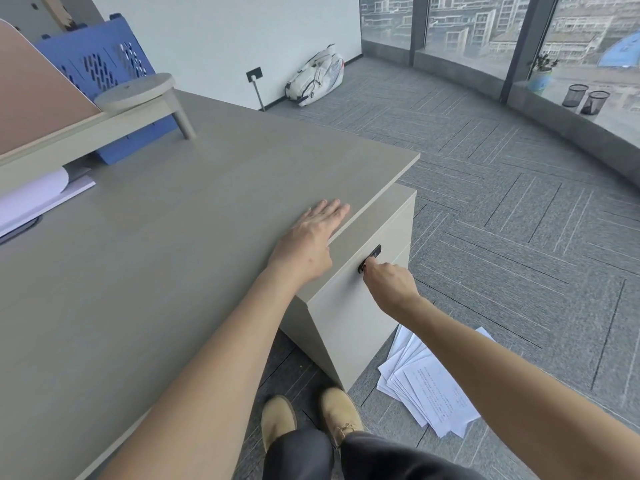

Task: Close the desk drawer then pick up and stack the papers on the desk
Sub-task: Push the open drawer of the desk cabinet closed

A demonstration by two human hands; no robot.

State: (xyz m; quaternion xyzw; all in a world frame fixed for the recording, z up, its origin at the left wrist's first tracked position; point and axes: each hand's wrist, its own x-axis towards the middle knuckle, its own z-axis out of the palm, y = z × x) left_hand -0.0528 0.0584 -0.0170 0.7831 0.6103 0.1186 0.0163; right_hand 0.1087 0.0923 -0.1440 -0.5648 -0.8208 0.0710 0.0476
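- Step in hand, as we judge it: the drawer part. Nothing of the paper stacking has begun.
- Our left hand (311, 237) lies flat and open on the desk (173, 237) near its front edge, fingers spread, holding nothing; looks like bracing.
- Our right hand (388, 282) is curled, fingertips pinched at the black lock plate (370, 258) on the drawer (349, 306) front. Whether it grips a key or just the pull, we cannot tell; too small.
- The drawer front looks about flush with the pedestal (398, 216) under the desk edge; we see no gap, so it reads as shut or nearly so.
- The papers (426, 386) are on the carpet (519, 271), fanned in a loose overlapping pile beside the pedestal's corner, just right of our shoes (311, 414). Not on the desk.
- More white sheets (31, 199) sit at the desk's far left, under the shelf.
- Next move calls for: release the lock plate, bend down, square the fanned sheets into one bundle with both hands, then lift onto the bare desk top.
- Risk: thin sheets on carpet slide apart; bottom one is hard to pinch.
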